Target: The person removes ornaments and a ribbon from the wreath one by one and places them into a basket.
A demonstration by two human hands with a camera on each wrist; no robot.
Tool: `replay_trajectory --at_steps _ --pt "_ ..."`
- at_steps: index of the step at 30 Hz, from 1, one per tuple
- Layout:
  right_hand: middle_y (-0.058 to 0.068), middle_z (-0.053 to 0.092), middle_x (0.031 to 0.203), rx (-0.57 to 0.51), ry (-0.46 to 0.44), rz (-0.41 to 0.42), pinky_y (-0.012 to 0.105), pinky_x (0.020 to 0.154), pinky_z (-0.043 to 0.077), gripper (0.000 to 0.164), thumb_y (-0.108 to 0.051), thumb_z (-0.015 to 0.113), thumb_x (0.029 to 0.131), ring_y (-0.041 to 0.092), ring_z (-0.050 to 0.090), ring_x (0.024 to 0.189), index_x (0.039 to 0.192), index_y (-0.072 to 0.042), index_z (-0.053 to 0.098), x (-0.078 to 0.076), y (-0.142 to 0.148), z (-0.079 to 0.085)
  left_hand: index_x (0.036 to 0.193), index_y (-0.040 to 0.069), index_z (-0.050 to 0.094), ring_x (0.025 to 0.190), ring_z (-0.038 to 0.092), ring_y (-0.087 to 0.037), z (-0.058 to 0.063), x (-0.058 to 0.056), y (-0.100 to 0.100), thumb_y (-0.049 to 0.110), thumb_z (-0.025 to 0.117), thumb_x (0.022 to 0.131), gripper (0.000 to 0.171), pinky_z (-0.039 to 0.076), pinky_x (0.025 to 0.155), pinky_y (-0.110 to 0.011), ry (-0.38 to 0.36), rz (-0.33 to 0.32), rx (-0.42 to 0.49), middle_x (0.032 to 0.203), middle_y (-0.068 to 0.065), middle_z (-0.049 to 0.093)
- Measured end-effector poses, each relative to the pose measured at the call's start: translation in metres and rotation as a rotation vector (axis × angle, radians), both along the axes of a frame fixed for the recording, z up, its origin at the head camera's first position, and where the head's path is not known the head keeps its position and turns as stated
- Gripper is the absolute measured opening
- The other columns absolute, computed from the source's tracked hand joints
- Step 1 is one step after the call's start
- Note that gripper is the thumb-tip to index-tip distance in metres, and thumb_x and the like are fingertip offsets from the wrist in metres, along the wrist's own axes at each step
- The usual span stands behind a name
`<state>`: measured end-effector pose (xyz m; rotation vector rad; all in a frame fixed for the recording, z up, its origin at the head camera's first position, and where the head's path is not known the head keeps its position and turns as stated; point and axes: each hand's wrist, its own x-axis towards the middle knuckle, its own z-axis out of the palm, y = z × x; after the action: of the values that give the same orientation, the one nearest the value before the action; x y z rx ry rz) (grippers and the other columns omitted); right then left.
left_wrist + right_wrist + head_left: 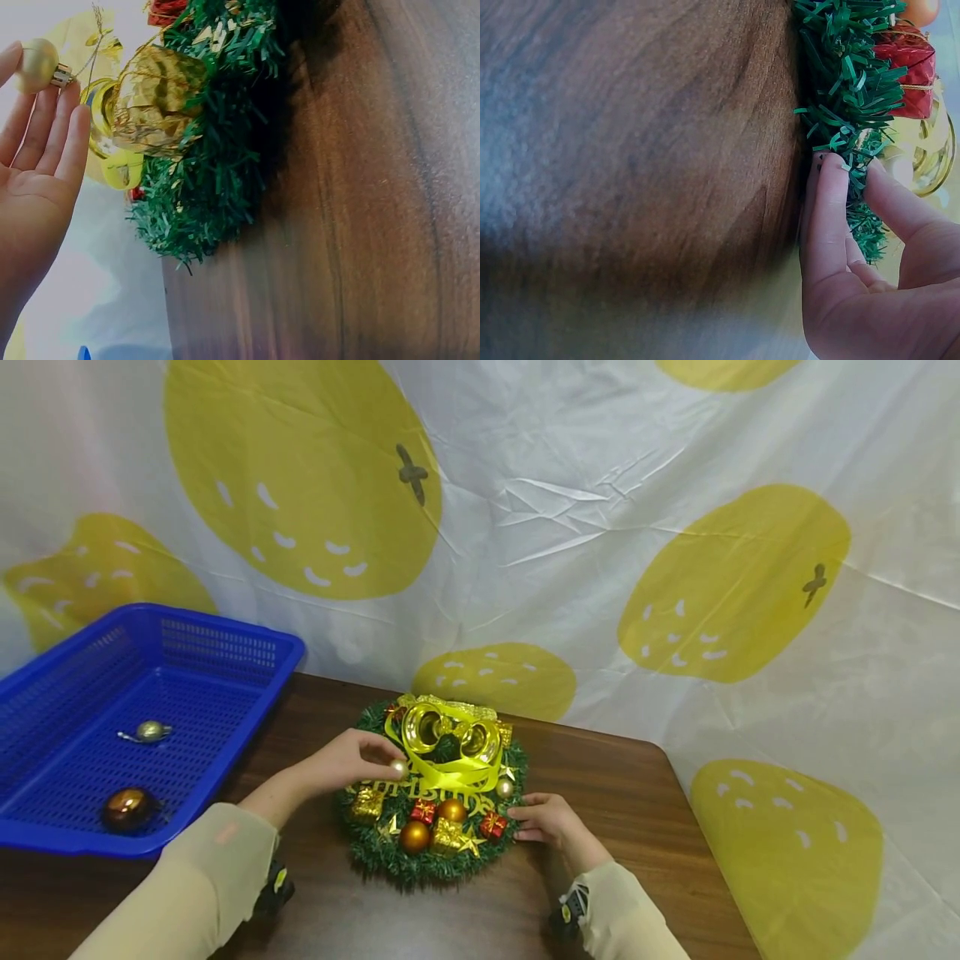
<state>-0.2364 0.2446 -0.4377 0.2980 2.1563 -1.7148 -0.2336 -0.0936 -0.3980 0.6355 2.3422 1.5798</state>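
A green tinsel Christmas wreath point(405, 870) lies on the table, bearing gold bells point(420, 728), a yellow ribbon, small wrapped gift boxes, orange balls, gold stars and gold lettering. Over its left part, my left hand point(347, 765) pinches a small pale gold bauble point(36, 66) between thumb and fingertips. A thin cord trails from the bauble's metal cap in the left wrist view. At the wreath's right edge, my right hand point(551, 821) grips the tinsel, thumb on one side and fingers on the other. Part of those fingertips is hidden in the tinsel in the right wrist view.
A blue plastic basket point(262, 672) stands to the left on the brown wooden table point(622, 802). Inside are a small pale gold bauble point(150, 731) and a larger brown ball point(129, 809). A white curtain point(540, 527) with yellow shapes hangs behind the table.
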Motion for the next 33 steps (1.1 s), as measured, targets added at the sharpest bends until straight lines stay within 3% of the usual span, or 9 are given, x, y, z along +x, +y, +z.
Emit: replay_trajectory --at_steps 17,29,33 --pt "0.007 0.058 0.079 0.010 -0.006 -0.003 0.024 0.057 0.056 0.055 0.002 0.060 0.087 0.012 0.061 0.061 0.132 0.017 0.033 0.000 -0.001 0.000 0.111 0.002 0.066 0.093 0.063 -0.013 0.017 -0.004 -0.013 0.027 0.067 0.086 0.035 0.051 0.086 -0.035 0.046 0.026 -0.010 0.103 -0.008 0.069" --pt "0.006 0.058 0.077 0.005 -0.012 -0.010 0.025 0.058 0.056 0.055 0.002 0.060 0.087 0.013 0.060 0.062 0.132 0.017 0.032 -0.001 -0.001 0.000 0.113 0.002 0.065 0.103 0.061 -0.022 0.028 -0.007 -0.020 0.027 0.065 0.087 0.036 0.048 0.093 -0.042 0.039 0.060 0.013 0.108 -0.011 0.068" --pt "0.008 0.061 0.081 0.013 0.001 0.010 0.027 0.062 0.058 0.059 -0.002 0.065 0.085 0.015 0.062 0.065 0.132 0.016 0.034 -0.005 0.003 -0.007 0.112 0.003 0.065 0.106 0.059 -0.022 0.032 -0.010 -0.023 0.027 0.064 0.088 0.034 0.046 0.094 -0.042 0.047 0.093 0.017 0.110 -0.011 0.067"
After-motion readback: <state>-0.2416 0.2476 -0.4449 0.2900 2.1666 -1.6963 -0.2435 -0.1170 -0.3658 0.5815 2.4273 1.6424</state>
